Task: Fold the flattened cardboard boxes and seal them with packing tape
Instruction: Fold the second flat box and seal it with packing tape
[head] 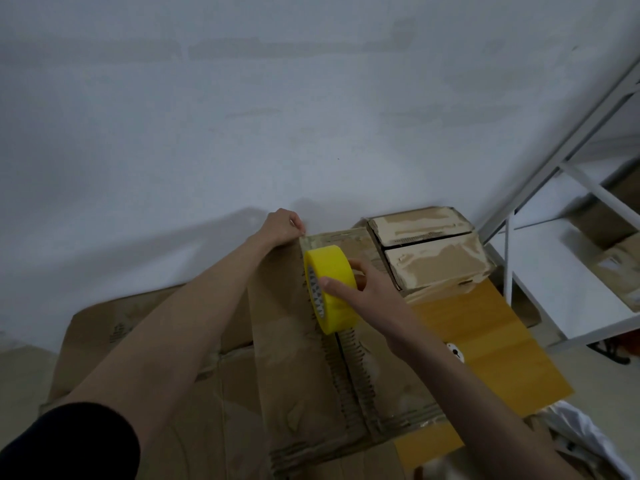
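Note:
A folded cardboard box [298, 368] stands in front of me with its top flaps closed along a centre seam. My right hand [363, 285] grips a yellow roll of packing tape [332, 289] held on edge over the far half of that seam. At the box's far edge my left hand [282, 226] curls over the rim, its fingertips pinching there; the tape end itself is too small to make out. A second box [433, 251], closed and marked with old tape scraps, sits just beyond to the right.
The boxes rest on an orange wooden table [485, 344]. Flattened cardboard [114, 334] lies at the left, leaning near the white wall. A white metal shelf rack [568, 216] stands at the right. White plastic [581, 434] bunches at the lower right.

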`<state>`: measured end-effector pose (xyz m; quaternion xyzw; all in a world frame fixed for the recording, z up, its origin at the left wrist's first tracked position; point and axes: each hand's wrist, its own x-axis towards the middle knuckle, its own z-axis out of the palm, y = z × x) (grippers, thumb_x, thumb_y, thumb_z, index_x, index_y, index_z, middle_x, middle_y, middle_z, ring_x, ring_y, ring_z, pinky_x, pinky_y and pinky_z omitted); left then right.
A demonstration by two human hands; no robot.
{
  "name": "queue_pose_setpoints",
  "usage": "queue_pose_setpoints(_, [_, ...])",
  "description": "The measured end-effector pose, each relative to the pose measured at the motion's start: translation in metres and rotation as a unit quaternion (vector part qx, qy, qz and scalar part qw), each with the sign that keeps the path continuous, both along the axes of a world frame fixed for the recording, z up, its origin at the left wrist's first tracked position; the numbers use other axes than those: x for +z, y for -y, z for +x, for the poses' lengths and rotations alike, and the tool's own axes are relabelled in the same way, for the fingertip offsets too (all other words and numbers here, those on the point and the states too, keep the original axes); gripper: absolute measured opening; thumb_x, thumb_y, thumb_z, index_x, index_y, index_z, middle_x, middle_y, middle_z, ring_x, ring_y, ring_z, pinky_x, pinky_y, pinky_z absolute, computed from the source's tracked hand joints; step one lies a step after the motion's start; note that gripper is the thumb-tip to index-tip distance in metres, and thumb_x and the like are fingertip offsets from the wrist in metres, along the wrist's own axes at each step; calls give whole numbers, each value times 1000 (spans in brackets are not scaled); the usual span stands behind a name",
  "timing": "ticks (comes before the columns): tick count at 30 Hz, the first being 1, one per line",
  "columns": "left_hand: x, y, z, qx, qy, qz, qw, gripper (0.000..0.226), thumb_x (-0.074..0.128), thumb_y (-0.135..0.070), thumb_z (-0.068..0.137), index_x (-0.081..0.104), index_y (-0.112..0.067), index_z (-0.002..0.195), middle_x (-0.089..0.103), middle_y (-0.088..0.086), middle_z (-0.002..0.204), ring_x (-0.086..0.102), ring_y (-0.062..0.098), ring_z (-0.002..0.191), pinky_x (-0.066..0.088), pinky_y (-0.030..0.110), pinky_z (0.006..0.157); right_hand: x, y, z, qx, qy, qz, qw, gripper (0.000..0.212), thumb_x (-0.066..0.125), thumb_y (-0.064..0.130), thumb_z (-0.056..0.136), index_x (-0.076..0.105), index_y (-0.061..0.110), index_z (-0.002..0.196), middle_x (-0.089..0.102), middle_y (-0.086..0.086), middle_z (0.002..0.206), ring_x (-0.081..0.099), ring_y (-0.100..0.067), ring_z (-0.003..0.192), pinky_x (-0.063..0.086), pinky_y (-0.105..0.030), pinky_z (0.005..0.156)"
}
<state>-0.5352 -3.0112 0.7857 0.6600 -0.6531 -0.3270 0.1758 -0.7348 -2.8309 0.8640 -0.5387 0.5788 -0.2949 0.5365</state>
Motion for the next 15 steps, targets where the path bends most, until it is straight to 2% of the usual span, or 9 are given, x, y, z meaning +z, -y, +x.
queue_pose_setpoints(2, [2, -6, 1, -14, -40, -62, 997, 9, 70, -6, 88, 76, -4, 94, 74, 12, 104, 65, 21, 97, 47, 22, 81, -2, -2, -3, -2, 17, 2, 1000, 62, 75, 54, 80, 49, 31, 131, 69, 14, 102, 68, 7, 83, 52, -13, 58])
queue_pose_setpoints(5, [9, -16, 3, -58, -70, -100, 991, 10, 72, -14, 89, 79, -9, 93, 76, 5, 96, 66, 12, 88, 42, 3, 72, -6, -6, -6, 4, 12, 4, 1000, 59, 75, 55, 79, 53, 28, 127, 72, 11, 104, 69, 2, 89, 55, -18, 67])
queue_pose_setpoints(8, [11, -23, 3, -69, -84, -72, 991, 14, 82, -19, 79, 81, -11, 91, 77, 4, 92, 68, 9, 89, 39, 0, 71, -11, -12, -9, 30, 0, 3, 1000, 50, 75, 54, 80, 61, 27, 119, 72, 8, 103, 70, -5, 92, 57, -30, 79])
queue_pose_setpoints(10, [9, -23, 4, -33, -100, -50, 993, 23, 86, -17, 74, 80, -9, 95, 77, 7, 96, 65, 6, 92, 40, 0, 71, -13, -18, -11, 54, -6, -15, 998, 35, 76, 46, 83, 66, 27, 111, 73, 7, 97, 70, -7, 89, 57, -25, 76])
queue_pose_setpoints(13, [8, -16, 1, -8, -93, -7, 996, 32, 87, -17, 72, 79, -9, 101, 76, 8, 104, 60, 4, 101, 37, 4, 76, -12, -24, -12, 57, -6, -40, 998, 32, 79, 33, 84, 67, 21, 110, 72, 2, 98, 69, -10, 90, 55, -21, 72])
queue_pose_setpoints(15, [7, -11, 0, -3, -85, 12, 996, 33, 87, -17, 72, 78, -10, 103, 75, 8, 106, 57, 4, 103, 36, 6, 77, -9, -25, -11, 47, -5, -47, 998, 33, 79, 29, 85, 66, 17, 113, 72, -2, 102, 70, -15, 93, 59, -32, 78])
